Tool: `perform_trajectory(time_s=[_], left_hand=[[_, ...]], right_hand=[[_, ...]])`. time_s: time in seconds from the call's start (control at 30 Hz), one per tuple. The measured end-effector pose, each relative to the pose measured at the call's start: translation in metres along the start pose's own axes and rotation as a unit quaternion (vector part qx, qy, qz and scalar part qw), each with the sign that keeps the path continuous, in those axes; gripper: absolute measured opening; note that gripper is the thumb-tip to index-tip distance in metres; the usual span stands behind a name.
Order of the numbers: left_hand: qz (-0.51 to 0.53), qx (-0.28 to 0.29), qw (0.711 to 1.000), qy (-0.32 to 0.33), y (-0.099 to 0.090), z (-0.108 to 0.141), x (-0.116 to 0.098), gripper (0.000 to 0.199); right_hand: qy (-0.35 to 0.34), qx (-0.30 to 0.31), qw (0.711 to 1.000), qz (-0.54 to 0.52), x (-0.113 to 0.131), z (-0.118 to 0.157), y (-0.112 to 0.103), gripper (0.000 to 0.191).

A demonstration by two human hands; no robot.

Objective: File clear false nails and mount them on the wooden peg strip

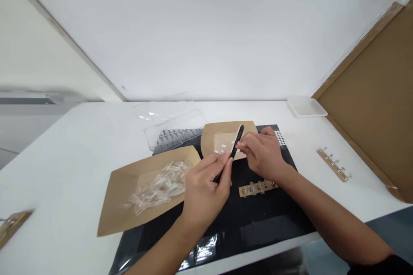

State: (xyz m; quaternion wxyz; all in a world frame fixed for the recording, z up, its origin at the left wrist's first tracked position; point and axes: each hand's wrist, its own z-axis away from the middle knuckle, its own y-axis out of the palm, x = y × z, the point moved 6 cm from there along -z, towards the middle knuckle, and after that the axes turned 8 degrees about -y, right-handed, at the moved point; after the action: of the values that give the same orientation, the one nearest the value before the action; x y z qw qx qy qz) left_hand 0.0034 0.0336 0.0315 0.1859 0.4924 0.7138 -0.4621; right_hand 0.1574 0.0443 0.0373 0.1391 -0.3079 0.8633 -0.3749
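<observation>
My left hand (209,184) is closed around the lower part of a slim black nail file (238,139) with a pale edge. The file slants up and to the right. Beside it, the fingers of my right hand (263,152) are pinched together against the file's side; whatever they hold is too small or hidden. Below my right hand, a short wooden strip (248,190) carries clear nail tips on small metal stands. Behind the file, a brown paper tray (211,131) contains small white pieces. Left of my left hand, a larger paper tray (119,184) contains many clear nail tips (167,182).
A black mat (258,223) lies under the work on the white table (71,180). Behind stands a clear plastic case (174,131) of tips. At right are another wooden strip with stands (334,165), a white plastic tray (306,107) and a tall cardboard panel (374,94).
</observation>
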Motion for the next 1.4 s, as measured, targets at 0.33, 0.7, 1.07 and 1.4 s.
perform_trajectory(time_s=[0.33,0.7,1.07,1.4], left_hand=[[-0.016,-0.033,0.999,0.014,-0.003,0.000,0.000,0.021],[0.057,0.016,0.994,-0.087,0.010,0.005,0.020,0.023],[0.106,0.049,0.991,-0.071,0.008,0.002,0.012,0.016],[0.165,0.059,0.980,-0.092,0.008,0.003,0.012,0.012]], right_hand=[[0.107,-0.029,0.963,-0.245,-0.008,0.011,-0.004,0.021],[0.320,-0.034,0.738,-0.593,-0.011,0.029,0.019,0.026],[0.329,-0.006,0.680,-0.655,-0.004,0.029,0.022,0.038],[0.316,-0.001,0.663,-0.679,-0.003,0.029,0.024,0.033]])
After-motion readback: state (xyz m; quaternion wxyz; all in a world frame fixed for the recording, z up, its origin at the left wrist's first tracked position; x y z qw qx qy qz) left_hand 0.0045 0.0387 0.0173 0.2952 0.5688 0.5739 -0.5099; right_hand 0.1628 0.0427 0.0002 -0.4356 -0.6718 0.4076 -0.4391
